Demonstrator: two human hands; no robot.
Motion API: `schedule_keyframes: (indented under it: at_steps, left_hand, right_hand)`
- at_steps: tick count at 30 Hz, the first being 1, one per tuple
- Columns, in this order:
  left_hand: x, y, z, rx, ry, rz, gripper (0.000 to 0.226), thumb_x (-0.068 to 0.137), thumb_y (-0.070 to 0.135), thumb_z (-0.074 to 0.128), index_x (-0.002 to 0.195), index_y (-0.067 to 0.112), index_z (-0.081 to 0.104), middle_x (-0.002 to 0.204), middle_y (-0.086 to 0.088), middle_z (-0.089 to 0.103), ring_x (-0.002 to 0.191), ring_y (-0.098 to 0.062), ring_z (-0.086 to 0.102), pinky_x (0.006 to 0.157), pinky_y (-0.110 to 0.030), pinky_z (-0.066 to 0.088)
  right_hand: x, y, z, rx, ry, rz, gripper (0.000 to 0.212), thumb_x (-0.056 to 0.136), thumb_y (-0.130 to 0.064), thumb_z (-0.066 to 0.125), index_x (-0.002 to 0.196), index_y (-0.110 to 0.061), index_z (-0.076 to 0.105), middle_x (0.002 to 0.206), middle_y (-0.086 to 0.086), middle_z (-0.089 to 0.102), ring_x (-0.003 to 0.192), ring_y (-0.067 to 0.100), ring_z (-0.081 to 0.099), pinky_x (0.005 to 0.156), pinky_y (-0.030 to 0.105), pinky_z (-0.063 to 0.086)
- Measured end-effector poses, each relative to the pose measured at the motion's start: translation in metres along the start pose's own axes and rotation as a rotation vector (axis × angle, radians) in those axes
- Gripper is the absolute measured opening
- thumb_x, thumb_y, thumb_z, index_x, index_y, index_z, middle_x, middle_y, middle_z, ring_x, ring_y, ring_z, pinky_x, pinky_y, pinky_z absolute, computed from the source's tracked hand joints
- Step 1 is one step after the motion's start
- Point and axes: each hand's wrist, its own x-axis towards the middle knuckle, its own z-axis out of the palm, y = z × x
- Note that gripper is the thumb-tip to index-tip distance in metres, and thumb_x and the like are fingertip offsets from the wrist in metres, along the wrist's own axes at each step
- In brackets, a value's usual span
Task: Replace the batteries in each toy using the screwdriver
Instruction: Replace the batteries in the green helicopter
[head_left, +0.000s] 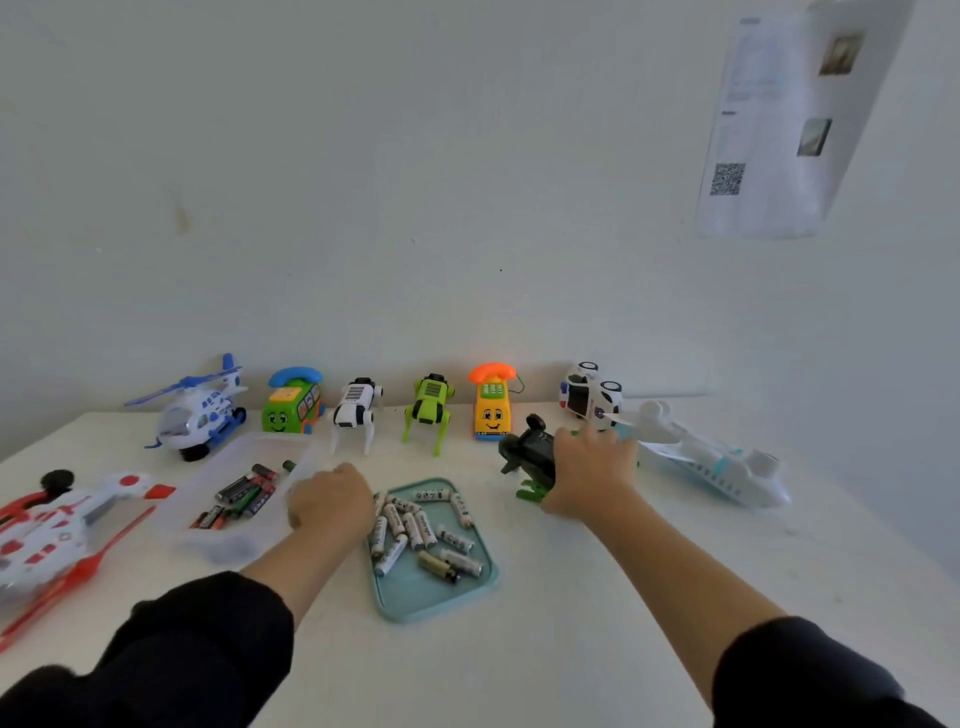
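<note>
Batteries: white ones (415, 525) lie loose in teal tray (441, 597) at table centre, nearest the camera; dark ones (244, 493) in clear bin (218, 540) to its left. Left hand (330, 501) sits curled between bin and tray, knuckles up; fingers hidden, can't tell if it's pinching anything. Farther back, right hand (592, 467) wraps the dark robot-dog toy (530, 452), fingers closed round its body, green legs sticking out below. No screwdriver visible. Judgement: grip toy w/ battery door up, steady it before unscrewing, keep old and new cells in separate containers.
</note>
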Motion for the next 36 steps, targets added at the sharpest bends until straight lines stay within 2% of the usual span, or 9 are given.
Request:
schedule_keyframes:
  at_steps: [3, 5, 10, 16, 20, 25, 30, 32, 36]
  left_hand:
    - [0.010, -0.017, 0.014, 0.004, -0.061, -0.040, 0.037, 0.093, 0.004, 0.037, 0.126, 0.010, 0.053, 0.134, -0.010, 0.050, 0.127, -0.027, 0.043, 0.100, -0.035, 0.039]
    - [0.011, -0.022, 0.015, -0.008, -0.027, 0.001, 0.034, 0.094, 0.003, 0.038, 0.124, 0.010, 0.054, 0.131, -0.010, 0.052, 0.123, -0.026, 0.047, 0.099, -0.034, 0.041]
    - [0.008, -0.011, -0.004, -0.158, 0.084, 0.051, 0.028, 0.092, 0.004, 0.042, 0.118, 0.004, 0.052, 0.118, -0.014, 0.055, 0.108, -0.029, 0.055, 0.084, -0.035, 0.046]
    - [-0.018, 0.048, -0.072, -0.668, 0.400, 0.335, 0.018, 0.097, 0.018, 0.046, 0.105, 0.003, 0.051, 0.094, -0.011, 0.055, 0.080, -0.024, 0.050, 0.065, -0.033, 0.036]
    - [-0.043, 0.084, -0.095, -1.090, 0.495, 0.500, 0.017, 0.098, 0.023, 0.044, 0.107, 0.009, 0.041, 0.087, -0.010, 0.059, 0.074, -0.027, 0.061, 0.065, -0.038, 0.049]
    - [-0.054, 0.100, -0.086, -1.272, 0.484, 0.602, 0.009, 0.098, 0.019, 0.045, 0.103, 0.019, 0.037, 0.081, -0.009, 0.058, 0.066, -0.021, 0.062, 0.064, -0.045, 0.056]
    - [-0.058, 0.108, -0.077, -1.416, 0.460, 0.620, 0.010, 0.098, 0.013, 0.044, 0.105, 0.017, 0.038, 0.078, -0.002, 0.055, 0.065, -0.012, 0.060, 0.057, -0.025, 0.057]
    - [-0.057, 0.110, -0.074, -1.398, 0.466, 0.638, 0.011, 0.098, 0.013, 0.045, 0.106, 0.017, 0.038, 0.081, -0.009, 0.057, 0.066, -0.015, 0.061, 0.058, -0.029, 0.058]
    - [-0.057, 0.114, -0.066, -1.342, 0.497, 0.656, 0.011, 0.098, 0.015, 0.046, 0.107, 0.017, 0.040, 0.078, -0.003, 0.057, 0.067, -0.018, 0.063, 0.063, -0.042, 0.058]
  right_hand:
    - [0.001, 0.001, 0.012, 0.115, 0.031, -0.028, 0.086, 0.060, -0.073, 0.064, 0.121, -0.017, 0.038, 0.116, 0.006, 0.050, 0.107, 0.027, 0.048, 0.084, 0.038, 0.041]
    - [0.000, 0.009, 0.011, 0.330, 0.033, -0.043, 0.085, 0.057, -0.079, 0.062, 0.114, -0.020, 0.042, 0.109, -0.001, 0.055, 0.098, 0.019, 0.053, 0.078, 0.033, 0.047]
    - [-0.004, 0.031, 0.005, 0.587, -0.041, -0.077, 0.069, 0.066, -0.061, 0.071, 0.121, -0.024, 0.050, 0.112, -0.003, 0.059, 0.091, 0.011, 0.050, 0.078, 0.026, 0.049]
    - [0.003, 0.037, 0.007, 0.635, -0.060, -0.078, 0.063, 0.076, -0.048, 0.070, 0.129, -0.022, 0.051, 0.118, -0.001, 0.058, 0.096, 0.013, 0.049, 0.082, 0.024, 0.044]
    - [0.012, 0.044, 0.004, 0.657, -0.186, -0.106, 0.058, 0.075, -0.039, 0.071, 0.129, -0.027, 0.051, 0.118, -0.002, 0.057, 0.100, 0.016, 0.051, 0.089, 0.031, 0.048]
    - [0.022, 0.055, -0.012, 0.560, -0.354, -0.178, 0.055, 0.073, -0.016, 0.071, 0.123, -0.027, 0.051, 0.107, -0.001, 0.047, 0.096, 0.019, 0.047, 0.080, 0.030, 0.044]
    - [0.026, 0.046, -0.012, 0.548, -0.383, -0.202, 0.054, 0.073, -0.012, 0.069, 0.123, -0.023, 0.049, 0.111, 0.002, 0.047, 0.100, 0.022, 0.046, 0.080, 0.032, 0.041]
    - [0.026, 0.045, -0.012, 0.539, -0.392, -0.211, 0.054, 0.074, -0.014, 0.069, 0.123, -0.022, 0.048, 0.110, 0.001, 0.047, 0.100, 0.022, 0.045, 0.081, 0.033, 0.040]
    - [0.028, 0.044, -0.012, 0.535, -0.397, -0.215, 0.051, 0.076, -0.017, 0.068, 0.123, -0.021, 0.048, 0.113, 0.002, 0.050, 0.101, 0.022, 0.045, 0.088, 0.034, 0.041]
